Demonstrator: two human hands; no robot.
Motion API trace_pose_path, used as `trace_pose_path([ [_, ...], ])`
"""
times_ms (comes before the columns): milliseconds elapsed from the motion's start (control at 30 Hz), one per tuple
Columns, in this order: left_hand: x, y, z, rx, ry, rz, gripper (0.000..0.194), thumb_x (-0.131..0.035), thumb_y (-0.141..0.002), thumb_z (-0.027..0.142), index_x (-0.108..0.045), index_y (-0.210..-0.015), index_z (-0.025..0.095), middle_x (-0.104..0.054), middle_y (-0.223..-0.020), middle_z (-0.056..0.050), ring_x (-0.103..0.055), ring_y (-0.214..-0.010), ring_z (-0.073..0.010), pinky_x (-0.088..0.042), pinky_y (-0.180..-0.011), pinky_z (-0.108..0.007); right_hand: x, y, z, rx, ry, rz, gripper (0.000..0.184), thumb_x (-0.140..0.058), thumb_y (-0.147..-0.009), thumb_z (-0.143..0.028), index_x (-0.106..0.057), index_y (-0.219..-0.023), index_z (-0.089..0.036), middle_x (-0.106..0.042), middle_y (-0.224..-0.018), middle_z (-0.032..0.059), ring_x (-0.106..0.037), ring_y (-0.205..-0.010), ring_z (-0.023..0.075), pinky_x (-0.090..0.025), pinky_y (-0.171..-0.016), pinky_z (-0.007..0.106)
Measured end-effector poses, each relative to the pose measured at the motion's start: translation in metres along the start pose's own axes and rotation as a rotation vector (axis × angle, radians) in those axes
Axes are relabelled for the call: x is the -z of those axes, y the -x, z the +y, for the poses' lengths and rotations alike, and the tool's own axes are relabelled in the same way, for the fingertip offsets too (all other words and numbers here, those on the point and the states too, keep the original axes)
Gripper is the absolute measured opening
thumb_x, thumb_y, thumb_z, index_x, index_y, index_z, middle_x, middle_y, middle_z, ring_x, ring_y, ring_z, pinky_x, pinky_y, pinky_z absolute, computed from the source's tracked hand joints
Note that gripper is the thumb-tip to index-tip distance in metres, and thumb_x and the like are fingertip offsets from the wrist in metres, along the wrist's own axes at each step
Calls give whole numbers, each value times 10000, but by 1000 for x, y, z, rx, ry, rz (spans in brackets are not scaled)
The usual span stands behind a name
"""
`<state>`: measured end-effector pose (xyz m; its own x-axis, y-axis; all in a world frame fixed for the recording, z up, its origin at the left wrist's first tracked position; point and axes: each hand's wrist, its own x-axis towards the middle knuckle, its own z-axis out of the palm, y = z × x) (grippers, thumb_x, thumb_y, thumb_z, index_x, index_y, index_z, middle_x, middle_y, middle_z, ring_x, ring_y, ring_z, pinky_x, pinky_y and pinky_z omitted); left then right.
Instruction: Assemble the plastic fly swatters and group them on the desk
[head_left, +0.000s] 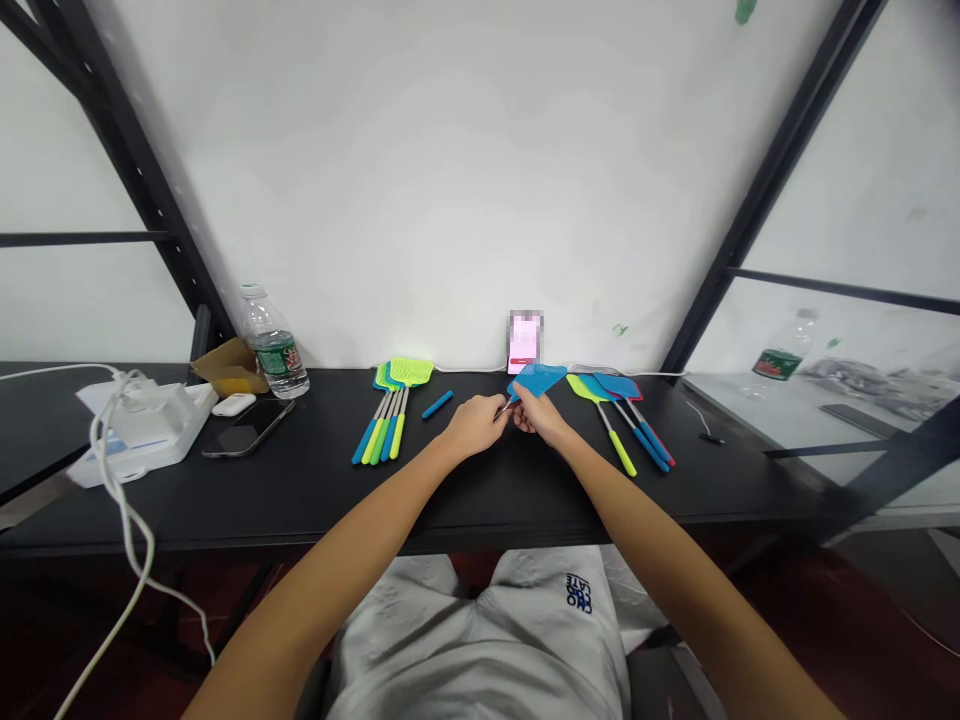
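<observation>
A blue fly swatter head (541,378) points up and to the right over the middle of the table. Its neck is pinched in my right hand (541,415), whose fingers are closed. My left hand (478,424) is closed round the thin metal rod just below, close beside the right. Part of the rod is hidden by my fingers. To the left of my hands lies a loose blue handle grip (437,404). Several fly swatters (405,372) in yellow, green and blue lie fanned out farther left. More swatters (616,386), yellow-green, blue and red, rest on the right.
A phone with a lit screen (524,342) leans against the wall behind my hands. On the left are a water bottle (277,345), a cardboard box (231,366), a dark phone (249,428), a white case (234,404) and a white power strip (161,435) with cables. A short black cable (711,438) lies at right.
</observation>
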<state>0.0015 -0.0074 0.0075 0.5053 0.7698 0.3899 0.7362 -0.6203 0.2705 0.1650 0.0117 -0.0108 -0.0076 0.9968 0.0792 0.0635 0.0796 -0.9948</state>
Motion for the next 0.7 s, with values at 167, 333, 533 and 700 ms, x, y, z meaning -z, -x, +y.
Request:
trace_pose_path([
  [167, 2, 0, 2, 45, -42, -8, 274, -406, -961, 339, -625, -873, 200, -691, -830, -75, -642, -777, -207, -391, -651, -270, 6, 0, -10, 53, -162, 154, 389, -561, -869, -456, -514, -612, -169, -530, -462, 17, -417, -328, 84, -231, -312, 191],
  [333, 1, 0, 0, 76, -61, 10, 318, -365, -985, 372, -624, -916, 201, -695, -861, -85, -650, -801, -216, -407, -679, -278, 10, -1, -14, 44, -241, 162, 291, -642, -802, -362, -489, -638, -176, -534, -478, 15, -418, -344, 86, -228, -320, 192],
  [533, 3, 0, 0, 91, -54, 17, 282, -380, -969, 319, -628, -898, 204, -694, -856, -86, -646, -799, -219, -401, -684, -283, 10, 0, -12, 42, -257, 64, 281, -694, -752, -348, -496, -651, -177, -520, -493, -4, -418, -370, 82, -224, -336, 192],
  [700, 5, -1, 1, 83, -15, 46, 287, -388, -960, 318, -625, -843, 206, -686, -810, -69, -631, -752, -200, -364, -637, -269, 22, -5, -15, 85, -368, 132, 251, -765, -649, -265, -538, -711, -179, -555, -577, -27, -463, -455, 87, -286, -374, 188],
])
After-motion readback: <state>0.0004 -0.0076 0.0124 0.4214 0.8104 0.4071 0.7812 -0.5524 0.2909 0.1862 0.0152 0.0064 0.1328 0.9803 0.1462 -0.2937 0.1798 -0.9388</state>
